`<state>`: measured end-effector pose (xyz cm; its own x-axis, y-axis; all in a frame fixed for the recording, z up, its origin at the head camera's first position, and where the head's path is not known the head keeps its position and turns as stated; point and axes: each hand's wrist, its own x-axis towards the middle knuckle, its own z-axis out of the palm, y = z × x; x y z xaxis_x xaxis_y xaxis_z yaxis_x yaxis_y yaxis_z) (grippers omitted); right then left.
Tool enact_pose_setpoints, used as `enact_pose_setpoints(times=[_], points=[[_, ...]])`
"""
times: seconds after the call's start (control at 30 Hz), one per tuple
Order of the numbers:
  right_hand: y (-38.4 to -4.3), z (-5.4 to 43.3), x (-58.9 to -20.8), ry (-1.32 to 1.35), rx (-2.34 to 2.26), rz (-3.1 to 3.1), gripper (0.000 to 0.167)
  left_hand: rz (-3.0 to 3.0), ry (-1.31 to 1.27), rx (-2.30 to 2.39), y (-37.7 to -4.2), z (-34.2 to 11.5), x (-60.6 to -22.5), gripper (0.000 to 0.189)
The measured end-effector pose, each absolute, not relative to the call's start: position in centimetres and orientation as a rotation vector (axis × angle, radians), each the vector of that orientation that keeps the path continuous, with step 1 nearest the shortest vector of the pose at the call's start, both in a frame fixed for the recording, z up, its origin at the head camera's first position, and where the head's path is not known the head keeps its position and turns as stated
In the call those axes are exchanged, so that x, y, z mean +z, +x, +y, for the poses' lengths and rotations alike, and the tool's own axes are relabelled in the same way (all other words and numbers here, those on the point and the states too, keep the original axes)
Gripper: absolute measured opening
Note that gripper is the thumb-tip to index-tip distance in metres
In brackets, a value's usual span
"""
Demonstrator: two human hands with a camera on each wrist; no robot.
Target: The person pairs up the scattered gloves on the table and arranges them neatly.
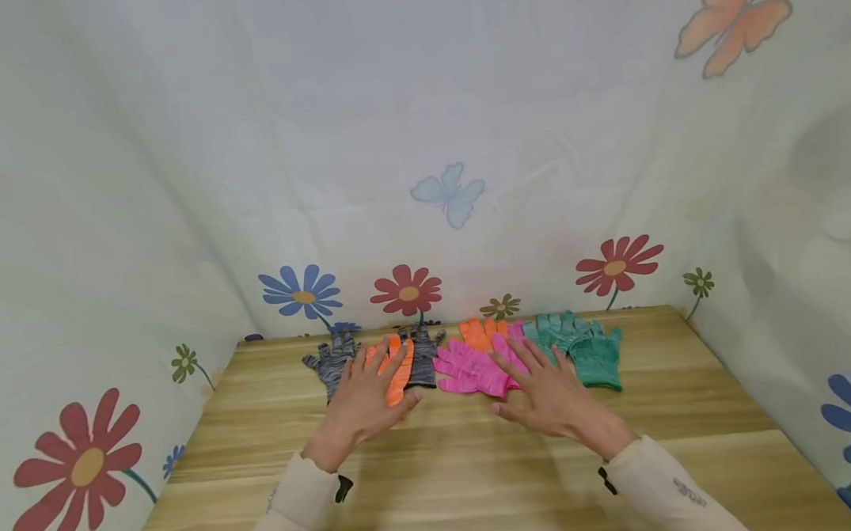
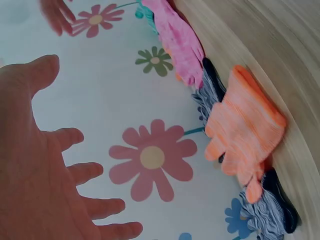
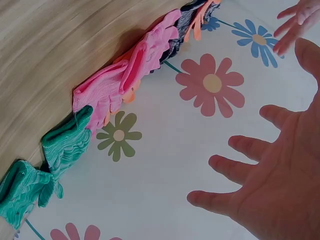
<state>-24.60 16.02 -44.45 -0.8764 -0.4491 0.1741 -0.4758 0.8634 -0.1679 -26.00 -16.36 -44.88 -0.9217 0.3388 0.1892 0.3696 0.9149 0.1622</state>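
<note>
Gloves (image 1: 473, 368) lie in a row on the table (image 1: 703, 412), just beyond your fingertips, cuffs mostly toward you. Your left hand (image 1: 363, 403) and right hand (image 1: 555, 394) are well apart, palms down, fingers spread, nothing held; both wrist views show a gap between fingers and cloth, so log it as hovering, no contact. Beyond your left hand: an orange glove (image 1: 400, 373), partly behind your fingers in the head view, with a gray glove (image 1: 333, 357) on its left and a second gray glove (image 1: 424, 360) on its right. Between your hands, reaching toward the right fingertips: pink gloves (image 1: 465, 363), with another orange glove (image 1: 481, 334) showing behind them. To the right of your right hand's fingers: green gloves (image 1: 597, 361), touching each other.

Step in hand, my read: ready position over a mixed row, before any grip. Left side looks unsorted, orange sitting between the two grays. Next move probably calls for lowering your left hand and pinching that orange cuff, lifting rather than dragging, as the thin knit could pull the grays along. Reaching the other orange likely means your right hand shifts the pink ones first
</note>
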Motion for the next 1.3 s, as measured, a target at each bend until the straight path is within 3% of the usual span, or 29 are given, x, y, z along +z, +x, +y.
enact_pose_setpoints(times=[0.63,1.3], points=[[-23.6,15.6,-44.7,0.776,0.309,-2.93,0.081,-2.98,-0.424,-0.256,-28.7,-21.3,-46.3,0.082],[-23.0,15.1,-45.1,0.843,0.308,-2.951,0.078,-3.028,-0.321,-0.476,-31.7,-25.4,-49.2,0.069]])
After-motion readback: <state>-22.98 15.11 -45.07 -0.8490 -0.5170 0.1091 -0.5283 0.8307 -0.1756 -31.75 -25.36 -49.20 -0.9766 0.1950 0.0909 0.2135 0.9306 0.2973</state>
